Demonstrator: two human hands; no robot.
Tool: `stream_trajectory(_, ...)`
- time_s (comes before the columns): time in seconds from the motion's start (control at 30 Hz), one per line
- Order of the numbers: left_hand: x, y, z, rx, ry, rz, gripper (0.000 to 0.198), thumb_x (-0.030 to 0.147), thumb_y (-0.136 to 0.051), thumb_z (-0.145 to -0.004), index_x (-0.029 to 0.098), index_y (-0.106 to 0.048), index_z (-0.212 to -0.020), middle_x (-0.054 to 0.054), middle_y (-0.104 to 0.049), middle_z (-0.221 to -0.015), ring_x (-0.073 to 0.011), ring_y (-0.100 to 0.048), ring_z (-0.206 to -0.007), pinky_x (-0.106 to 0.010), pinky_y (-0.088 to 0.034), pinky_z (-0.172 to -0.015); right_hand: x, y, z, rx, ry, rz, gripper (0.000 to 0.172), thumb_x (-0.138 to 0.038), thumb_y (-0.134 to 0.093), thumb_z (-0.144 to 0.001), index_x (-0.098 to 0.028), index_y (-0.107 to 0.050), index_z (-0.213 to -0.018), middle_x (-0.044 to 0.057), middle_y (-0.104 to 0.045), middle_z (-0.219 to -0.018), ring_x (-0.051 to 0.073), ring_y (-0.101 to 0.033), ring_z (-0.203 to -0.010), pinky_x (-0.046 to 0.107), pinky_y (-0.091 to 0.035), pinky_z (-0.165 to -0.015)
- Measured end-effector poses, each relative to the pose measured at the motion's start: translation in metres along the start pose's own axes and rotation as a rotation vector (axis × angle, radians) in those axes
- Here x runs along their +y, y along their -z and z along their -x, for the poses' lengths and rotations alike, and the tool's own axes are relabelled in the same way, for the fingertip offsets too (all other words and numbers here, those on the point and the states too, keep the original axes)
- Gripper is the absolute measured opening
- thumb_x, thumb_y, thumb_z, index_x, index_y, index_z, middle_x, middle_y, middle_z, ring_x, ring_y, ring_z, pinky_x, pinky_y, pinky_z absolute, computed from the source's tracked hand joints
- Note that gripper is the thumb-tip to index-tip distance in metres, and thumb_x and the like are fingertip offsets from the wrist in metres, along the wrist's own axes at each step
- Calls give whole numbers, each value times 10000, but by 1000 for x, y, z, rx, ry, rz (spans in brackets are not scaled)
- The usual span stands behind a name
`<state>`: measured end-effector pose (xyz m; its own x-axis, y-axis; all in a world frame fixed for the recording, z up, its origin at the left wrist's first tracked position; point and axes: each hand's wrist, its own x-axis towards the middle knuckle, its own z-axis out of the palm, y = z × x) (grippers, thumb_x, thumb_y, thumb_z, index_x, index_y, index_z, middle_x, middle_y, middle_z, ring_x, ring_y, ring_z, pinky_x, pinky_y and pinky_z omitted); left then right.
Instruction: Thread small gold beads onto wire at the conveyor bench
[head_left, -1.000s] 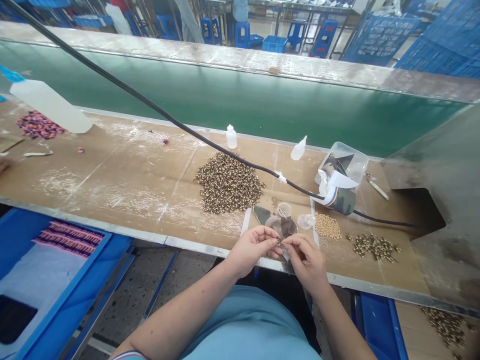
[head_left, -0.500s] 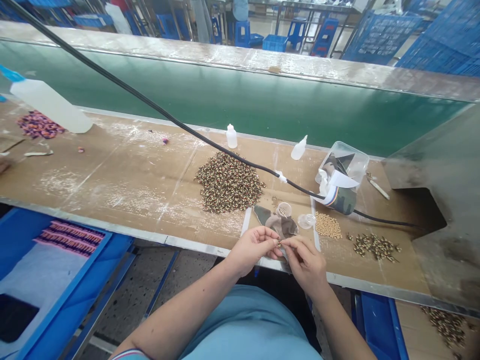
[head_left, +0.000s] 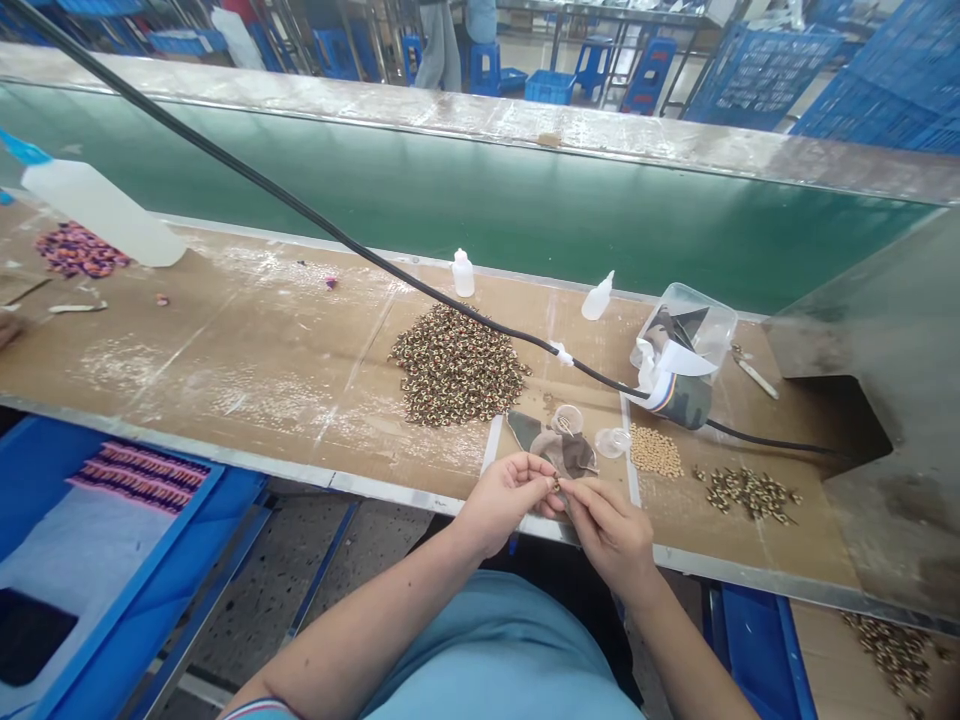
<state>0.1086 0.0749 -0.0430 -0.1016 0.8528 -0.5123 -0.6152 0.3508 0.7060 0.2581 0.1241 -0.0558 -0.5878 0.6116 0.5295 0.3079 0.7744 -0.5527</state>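
Note:
Near the table's front edge, my left hand (head_left: 504, 503) pinches a small dark-and-gold piece (head_left: 556, 484) between thumb and forefinger. From the other side, the closed fingertips of my right hand (head_left: 616, 532) meet at the same piece; its exact kind is too small to make out. Just beyond my fingers lies a camouflage cloth (head_left: 579, 456), with a small clear round cup (head_left: 568, 420) at its far side. A second clear dish (head_left: 613, 442) sits to the right, beside a patch of small tan beads (head_left: 657, 450). Farther right is a small heap of dark-and-gold pieces (head_left: 752, 493).
A large heap of similar pieces (head_left: 457, 365) lies ahead. Behind it stand a white squeeze bottle (head_left: 463, 273) and a tilted one (head_left: 598, 297). A black cable (head_left: 330, 232) crosses above the table toward a clear plastic box (head_left: 712, 310). Another person's hand (head_left: 9, 328) shows far left.
My right fingers have shifted slightly at the small piece, which shows a little more now. My left hand stays nearly still. In the background, a person's legs have moved.

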Motion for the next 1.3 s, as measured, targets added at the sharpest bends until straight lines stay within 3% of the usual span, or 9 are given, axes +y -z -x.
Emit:
stream_trajectory(0.3, 2, 0, 0, -30, 12, -22, 307, 292, -778, -598, 126, -570, -751, -6, -637, -546, -103, -614, -531, -198, -453, -531, 1, -2, -3, -8, -204, -58, 102, -226, -525, -874, -204, -606, -816, 26, -638, -774, 101, -600, -604, 204, -508, -535)
stream_trajectory(0.67, 3, 1, 0, -45, 17, -66, 328, 320, -765, -607, 123, -561, -770, -10, -639, -550, -111, -614, -535, -213, -456, -549, 3, 0, -6, -103, -179, -73, 133, -215, -475, -896, -212, -565, -798, 21, -618, -779, 121, -605, -712, 217, -488, -621)
stream_trajectory(0.93, -2, 2, 0, -46, -20, -79, 334, 343, -759, -618, 129, -555, -774, -4, -635, -557, -110, -608, -537, -226, -472, -561, 2, -1, -5, -77, -158, -81, 138, -198, -480, -887, -205, -585, -799, 27, -620, -777, 125, -612, -726, 225, -495, -648)
stream_trajectory(1.13, -6, 0, 3, -23, -137, -79, 290, 352, -735, -662, 138, -569, -769, 7, -632, -589, -92, -591, -569, -228, -489, -622, -4, -3, -1, 11, -254, -111, 103, -255, -538, -866, -195, -618, -838, 34, -628, -797, 100, -580, -589, 202, -477, -494)
stream_trajectory(1.23, -8, -2, 5, -29, -172, -108, 277, 359, -730, -672, 142, -582, -760, 15, -624, -601, -88, -584, -578, -230, -499, -635, -6, -4, 2, 13, -244, -103, 89, -250, -561, -856, -194, -630, -853, 24, -626, -818, 50, -489, -446, 183, -444, -419)
stream_trajectory(1.3, -10, -2, 6, -37, -203, -134, 271, 363, -724, -683, 145, -586, -766, 11, -632, -631, -86, -579, -582, -230, -504, -633, -6, -3, 3, 27, -212, -69, 86, -236, -564, -855, -195, -639, -860, 26, -632, -824, 54, -525, -477, 177, -462, -442)
